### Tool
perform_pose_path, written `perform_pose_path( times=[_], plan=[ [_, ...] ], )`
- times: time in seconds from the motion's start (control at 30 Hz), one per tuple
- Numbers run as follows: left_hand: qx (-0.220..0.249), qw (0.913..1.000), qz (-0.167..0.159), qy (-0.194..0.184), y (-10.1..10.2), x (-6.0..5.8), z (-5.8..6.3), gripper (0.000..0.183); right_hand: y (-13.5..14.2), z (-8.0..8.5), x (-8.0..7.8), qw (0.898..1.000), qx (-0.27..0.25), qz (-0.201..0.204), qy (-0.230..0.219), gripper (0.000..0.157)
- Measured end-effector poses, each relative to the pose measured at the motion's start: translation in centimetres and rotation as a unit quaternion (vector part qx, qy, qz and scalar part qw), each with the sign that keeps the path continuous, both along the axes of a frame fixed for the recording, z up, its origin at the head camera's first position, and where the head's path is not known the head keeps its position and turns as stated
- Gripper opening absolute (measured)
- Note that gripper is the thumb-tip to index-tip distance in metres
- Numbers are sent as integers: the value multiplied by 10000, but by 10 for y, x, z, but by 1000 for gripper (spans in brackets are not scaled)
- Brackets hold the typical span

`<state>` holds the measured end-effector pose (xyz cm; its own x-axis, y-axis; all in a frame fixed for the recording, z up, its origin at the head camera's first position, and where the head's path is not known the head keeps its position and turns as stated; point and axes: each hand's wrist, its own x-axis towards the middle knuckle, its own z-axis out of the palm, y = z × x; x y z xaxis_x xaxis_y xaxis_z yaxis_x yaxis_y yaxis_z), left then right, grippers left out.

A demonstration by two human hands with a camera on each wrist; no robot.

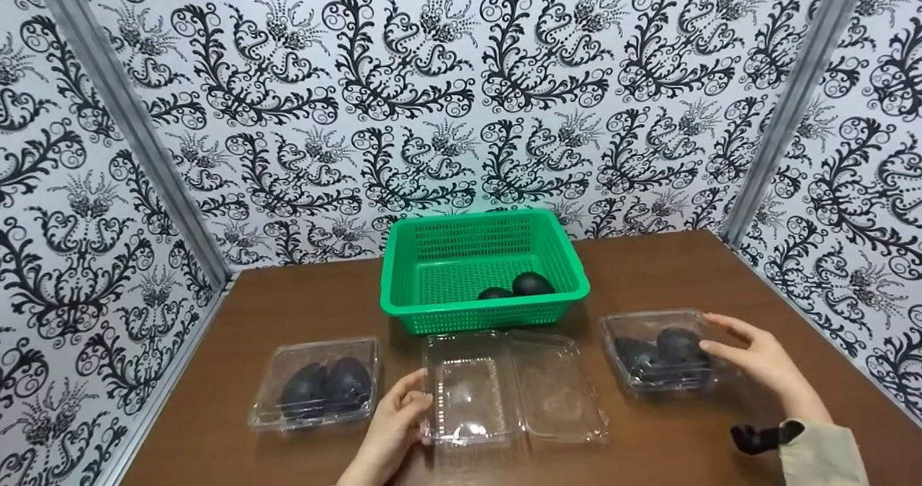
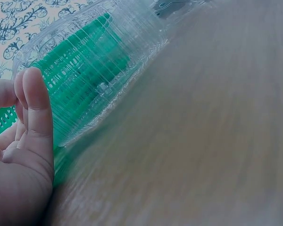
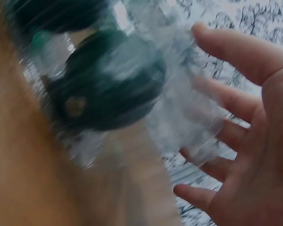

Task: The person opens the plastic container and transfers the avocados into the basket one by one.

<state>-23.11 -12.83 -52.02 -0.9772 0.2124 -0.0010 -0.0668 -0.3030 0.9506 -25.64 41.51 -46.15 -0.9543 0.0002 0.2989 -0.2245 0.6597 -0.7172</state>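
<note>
An empty, clear plastic clamshell box point(image 1: 472, 399) lies unfolded in front of me, its lid point(image 1: 562, 392) laid out to the right. At its left edge is my left hand point(image 1: 396, 417), thumb and curled fingers on the rim. My right hand point(image 1: 756, 360), fingers spread, is at the right side of a closed clamshell point(image 1: 623, 320) holding dark avocados point(image 1: 678, 345). In the right wrist view one avocado point(image 3: 113, 80) shows its stem end through the blurred plastic, and the fingers point(image 3: 231, 92) lie extended by the box's side.
A green plastic basket point(image 1: 486, 320) stands behind the boxes, with two avocados point(image 1: 533, 284) visible at its front right. Another closed clamshell point(image 1: 266, 396) with avocados sits on the left of the brown table point(image 1: 302, 299). Patterned walls point(image 1: 461, 97) enclose the table.
</note>
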Motion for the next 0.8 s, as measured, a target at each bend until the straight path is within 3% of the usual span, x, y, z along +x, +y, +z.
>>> perform_pose_path(
  times=[0.13, 0.2, 0.33, 0.43, 0.8],
  plan=[
    [8, 10000, -16, -12, 4, -1, 0, 59, 7, -12, -1, 9970, -745, 120, 171, 49],
    [22, 10000, -8, -1, 5, -2, 1, 59, 8, -16, 0, 9897, -1371, 340, 234, 46],
    [25, 10000, -19, 18, 7, -2, 2, 59, 5, -20, 2, 9568, -2761, 873, 274, 42],
    [13, 10000, -11, 3, 5, -2, 2, 58, -1, -22, 3, 9319, -3450, 1077, 298, 39],
    [-210, 9997, -42, -89, 0, 2, 3, 59, -18, -30, 1, 9175, -3775, 1180, 427, 39]
  ],
)
